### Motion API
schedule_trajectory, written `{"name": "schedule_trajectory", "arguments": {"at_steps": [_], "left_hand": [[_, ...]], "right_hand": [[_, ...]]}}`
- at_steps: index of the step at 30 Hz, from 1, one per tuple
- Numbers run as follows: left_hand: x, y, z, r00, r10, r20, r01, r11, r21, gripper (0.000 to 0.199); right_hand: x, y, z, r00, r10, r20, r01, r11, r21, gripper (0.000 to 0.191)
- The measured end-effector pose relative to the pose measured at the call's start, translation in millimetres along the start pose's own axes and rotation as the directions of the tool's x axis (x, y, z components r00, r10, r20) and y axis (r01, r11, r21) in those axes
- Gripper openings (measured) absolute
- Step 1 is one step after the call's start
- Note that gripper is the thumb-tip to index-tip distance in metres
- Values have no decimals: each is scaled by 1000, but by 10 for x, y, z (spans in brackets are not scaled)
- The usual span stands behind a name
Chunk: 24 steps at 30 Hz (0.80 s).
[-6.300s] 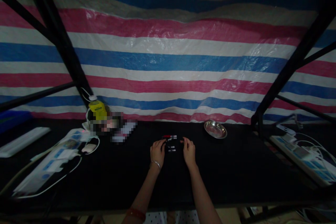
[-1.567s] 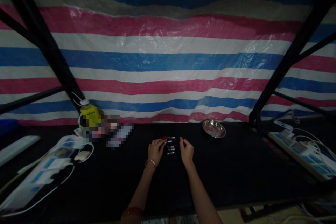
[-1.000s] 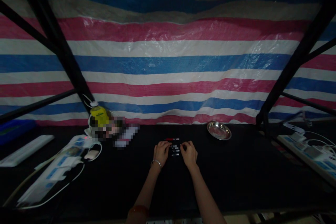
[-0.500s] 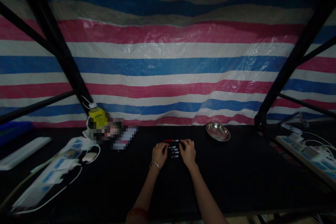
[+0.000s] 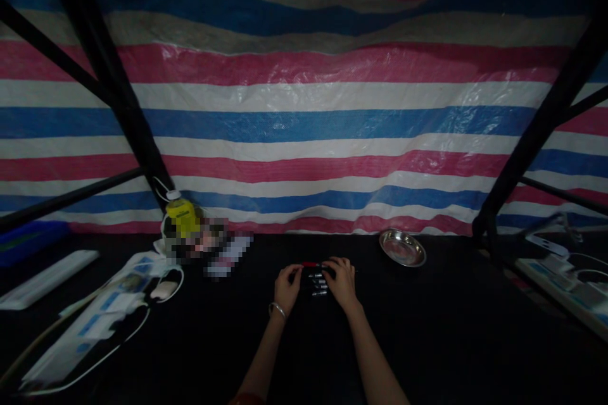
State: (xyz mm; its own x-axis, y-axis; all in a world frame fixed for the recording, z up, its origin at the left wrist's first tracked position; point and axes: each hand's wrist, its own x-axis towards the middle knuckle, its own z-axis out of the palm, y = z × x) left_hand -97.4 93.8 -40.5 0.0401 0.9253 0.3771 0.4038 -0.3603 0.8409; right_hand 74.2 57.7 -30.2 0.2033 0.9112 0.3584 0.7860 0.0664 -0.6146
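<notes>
A slim red pen (image 5: 311,264) with a silvery part at its right lies crosswise between my hands. The thumb and fingertips of my left hand (image 5: 286,289) are closed at its left end. My right hand (image 5: 342,281) has its bent fingers closed around its right end, which they partly hide. Nearer to me, several dark pens (image 5: 320,286) with silver parts lie side by side in a row on the black table (image 5: 427,335). Their dark ends blend into the tabletop.
A round metal dish (image 5: 403,248) stands at the back right. At left are a yellow-labelled bottle (image 5: 183,216), a power strip (image 5: 95,323) with cables, and a white bar (image 5: 50,278). Another power strip (image 5: 565,288) lies far right. Striped sheeting (image 5: 323,126) hangs behind.
My left hand has shifted slightly left relative to the pens, and more of the red pen shows between my hands. The whole view has moved a little.
</notes>
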Motion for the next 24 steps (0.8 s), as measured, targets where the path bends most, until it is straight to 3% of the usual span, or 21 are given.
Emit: {"name": "schedule_trajectory", "arguments": {"at_steps": [6, 10, 12, 14, 17, 20, 22, 24], "left_hand": [[-1, 7, 3, 999, -39, 18, 40, 999, -34, 28], [9, -17, 5, 996, -83, -22, 81, 993, -85, 31], [13, -20, 4, 993, -105, -49, 100, 990, -102, 33], [14, -13, 1, 990, -124, -67, 116, 987, -111, 35], [9, 5, -5, 987, -147, -73, 136, 982, -129, 38], [5, 21, -10, 986, -153, -73, 141, 979, -150, 40], [4, 27, -12, 985, -150, -81, 136, 978, -156, 40], [5, 32, -14, 985, -146, -87, 131, 978, -159, 40]], "right_hand": [[8, -2, -23, 1000, -20, -21, 22, 996, 83, 17], [28, 26, -12, 987, -31, -157, 89, 923, 375, 13], [44, 32, -10, 961, 63, -268, 103, 821, 562, 11], [64, 38, -14, 932, 232, -280, 55, 671, 739, 14], [98, 64, -27, 897, 441, -43, -100, 297, 950, 23], [120, 110, -39, 845, 496, 198, -166, -108, 980, 23], [121, 138, -48, 828, 497, 261, -138, -271, 953, 18], [115, 155, -58, 835, 464, 295, -121, -368, 922, 13]]}}
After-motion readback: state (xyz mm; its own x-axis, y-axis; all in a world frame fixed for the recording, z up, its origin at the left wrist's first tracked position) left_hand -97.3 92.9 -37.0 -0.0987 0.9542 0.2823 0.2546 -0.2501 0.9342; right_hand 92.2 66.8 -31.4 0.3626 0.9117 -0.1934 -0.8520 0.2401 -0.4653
